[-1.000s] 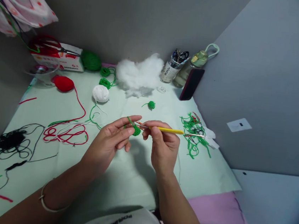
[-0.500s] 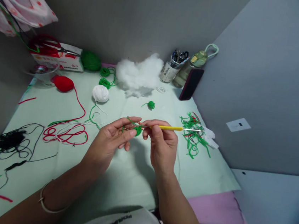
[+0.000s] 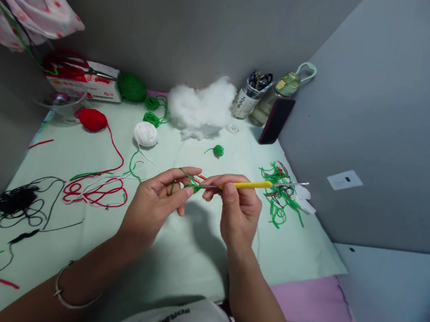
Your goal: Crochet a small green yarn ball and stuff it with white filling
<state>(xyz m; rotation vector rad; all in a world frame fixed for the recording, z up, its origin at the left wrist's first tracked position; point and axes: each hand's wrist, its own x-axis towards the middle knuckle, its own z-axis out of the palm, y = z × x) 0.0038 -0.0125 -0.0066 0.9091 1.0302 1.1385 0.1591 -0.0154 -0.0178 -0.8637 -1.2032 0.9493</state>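
Between thumb and fingers, my left hand pinches a small green crochet piece, with green yarn running over its raised index finger. My right hand grips a crochet hook by its yellow handle. The hook's thin metal shaft reaches left to the green piece, and its other metal end points right. Whether the tip sits inside a stitch is too small to tell. Beyond the hands lies a small green yarn ball with a loose tail.
White stuffing, a pen cup, a bottle and a phone stand at the back. Yarn scraps lie right. White and red yarn balls, tangled red yarn and black yarn lie left.
My right hand has shifted slightly right, and the hook's right end has tilted upward. The green piece has turned between my left fingers and shows less of its face.
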